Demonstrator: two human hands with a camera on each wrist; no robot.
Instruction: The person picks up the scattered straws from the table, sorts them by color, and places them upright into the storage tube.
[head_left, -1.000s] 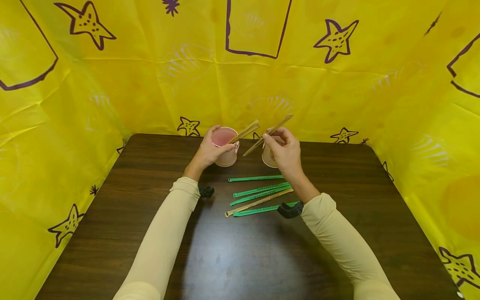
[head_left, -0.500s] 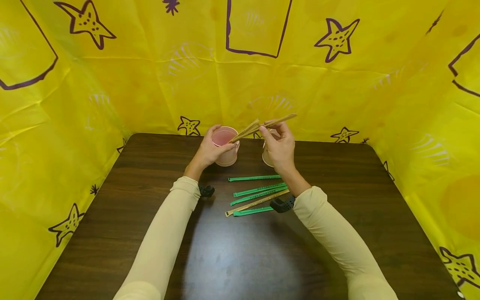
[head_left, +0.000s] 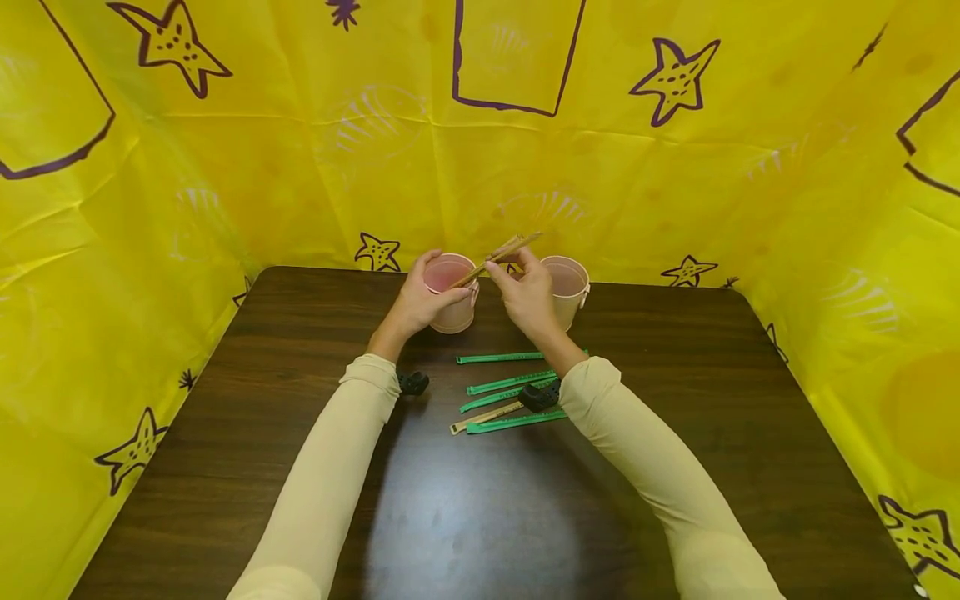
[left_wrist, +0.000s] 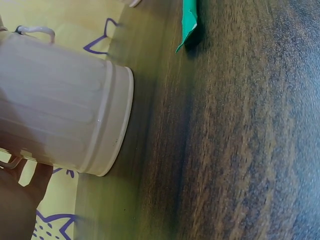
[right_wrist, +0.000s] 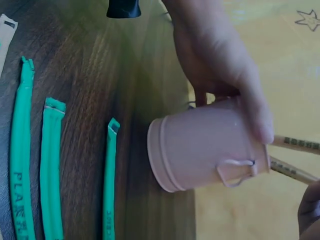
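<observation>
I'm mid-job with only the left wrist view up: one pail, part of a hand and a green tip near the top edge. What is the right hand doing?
Observer: The right hand is at the mouth of the pail, pinching a brown straw.

Operator: Copy. Is there any other container besides the one in the left hand?

Observer: Yes, the head view shows a second pail standing upright to the right of the held one.

Operator: And that green tip, is it the only one out?

Observer: No, the head view shows four green straws lying on the table.
</observation>
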